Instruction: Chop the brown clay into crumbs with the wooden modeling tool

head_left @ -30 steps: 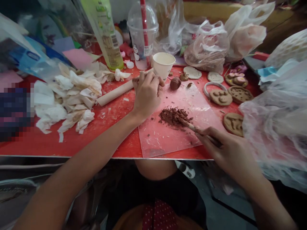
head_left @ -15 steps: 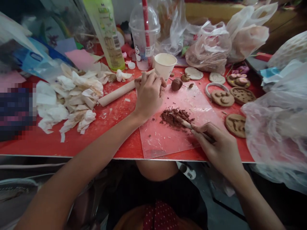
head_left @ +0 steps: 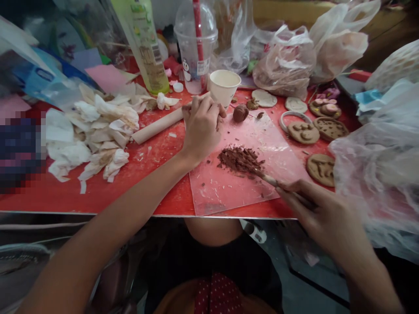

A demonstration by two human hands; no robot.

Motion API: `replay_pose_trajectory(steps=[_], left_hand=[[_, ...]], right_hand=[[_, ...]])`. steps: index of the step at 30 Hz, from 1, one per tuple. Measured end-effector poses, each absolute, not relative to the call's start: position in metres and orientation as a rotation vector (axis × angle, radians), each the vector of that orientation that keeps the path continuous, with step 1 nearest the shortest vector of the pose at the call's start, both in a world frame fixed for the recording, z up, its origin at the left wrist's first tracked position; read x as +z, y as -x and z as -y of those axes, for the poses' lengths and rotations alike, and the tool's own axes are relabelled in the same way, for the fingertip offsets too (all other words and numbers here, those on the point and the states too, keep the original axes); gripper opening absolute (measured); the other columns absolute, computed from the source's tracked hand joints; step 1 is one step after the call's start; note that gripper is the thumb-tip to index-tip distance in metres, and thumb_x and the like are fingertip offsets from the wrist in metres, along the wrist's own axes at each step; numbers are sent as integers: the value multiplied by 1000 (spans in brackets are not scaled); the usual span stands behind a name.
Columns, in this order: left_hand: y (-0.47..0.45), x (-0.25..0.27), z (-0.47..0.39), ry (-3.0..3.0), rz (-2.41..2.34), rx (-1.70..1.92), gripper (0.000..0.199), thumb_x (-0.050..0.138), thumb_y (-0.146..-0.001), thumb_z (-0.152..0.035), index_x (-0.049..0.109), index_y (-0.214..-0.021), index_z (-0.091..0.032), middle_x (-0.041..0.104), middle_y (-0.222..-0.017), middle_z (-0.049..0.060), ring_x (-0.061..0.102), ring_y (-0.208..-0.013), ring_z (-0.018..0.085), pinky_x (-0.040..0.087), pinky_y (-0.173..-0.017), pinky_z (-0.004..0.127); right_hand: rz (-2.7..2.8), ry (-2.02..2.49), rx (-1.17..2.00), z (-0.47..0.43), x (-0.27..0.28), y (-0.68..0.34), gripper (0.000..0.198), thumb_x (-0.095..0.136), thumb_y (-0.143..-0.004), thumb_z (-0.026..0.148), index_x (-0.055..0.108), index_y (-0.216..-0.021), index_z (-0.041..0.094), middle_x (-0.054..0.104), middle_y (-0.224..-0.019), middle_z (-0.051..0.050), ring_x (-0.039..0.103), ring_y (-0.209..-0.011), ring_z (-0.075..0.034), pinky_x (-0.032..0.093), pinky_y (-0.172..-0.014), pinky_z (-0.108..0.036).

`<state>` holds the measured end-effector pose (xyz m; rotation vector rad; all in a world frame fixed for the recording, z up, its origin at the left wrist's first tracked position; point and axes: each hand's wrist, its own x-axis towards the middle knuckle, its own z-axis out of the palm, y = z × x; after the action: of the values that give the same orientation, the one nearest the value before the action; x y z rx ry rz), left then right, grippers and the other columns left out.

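My right hand is closed round a thin, light wooden stick. Its tip is at the lower right edge of a heap of dark brown crumbs, which lies on a clear plastic sheet. My left hand is curled at the sheet's upper left, beside a white paper cup and over the end of a pale roller. What its fingers hold, if anything, is hidden. A dark brown ball rests near the top of the sheet.
Crumpled tissues cover the left of the red table. Behind stand a green bottle and a plastic cup with a red straw. Rightward are several clay discs, a ring and plastic bags.
My right hand has moved right and slightly down with the stick, drawing its tip from the middle of the heap to its edge. My left hand has stayed almost still.
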<state>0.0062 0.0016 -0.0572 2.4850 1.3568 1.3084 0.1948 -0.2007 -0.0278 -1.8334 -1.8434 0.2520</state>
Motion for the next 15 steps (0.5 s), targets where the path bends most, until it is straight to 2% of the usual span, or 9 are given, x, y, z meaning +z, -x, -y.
replay_pose_trajectory(steps=[3,6,11,15], left_hand=[[-6,-55,0,-2493,-1361,1242,16,45,-91,-20,57,-84,-26,61,-102,8,44,-113,30,28,-95,51],[-5,-54,2,-2523,-1393,1195,16,46,-91,-18,60,-89,-25,61,-105,8,45,-115,31,31,-96,50],[-4,-55,4,-2549,-1403,1260,17,46,-90,-16,59,-89,-26,63,-101,7,47,-114,30,35,-93,49],[-5,-57,3,-2561,-1382,1319,18,46,-89,-12,59,-86,-23,62,-99,8,49,-110,30,35,-92,50]], right_hand=[[1585,1784,282,208,-26,-201,15,66,-82,35,62,-78,22,72,-78,-1,68,-66,-14,50,-53,-21],[1508,1709,278,202,-32,-196,12,66,-82,32,61,-78,22,72,-79,-1,70,-73,-15,52,-58,-21],[1790,1642,291,184,-44,-179,13,59,-86,26,58,-75,20,68,-70,0,61,-56,-10,45,-51,-21],[1852,1712,270,188,-43,-179,15,60,-86,28,59,-73,19,63,-59,2,53,-46,-8,40,-46,-20]])
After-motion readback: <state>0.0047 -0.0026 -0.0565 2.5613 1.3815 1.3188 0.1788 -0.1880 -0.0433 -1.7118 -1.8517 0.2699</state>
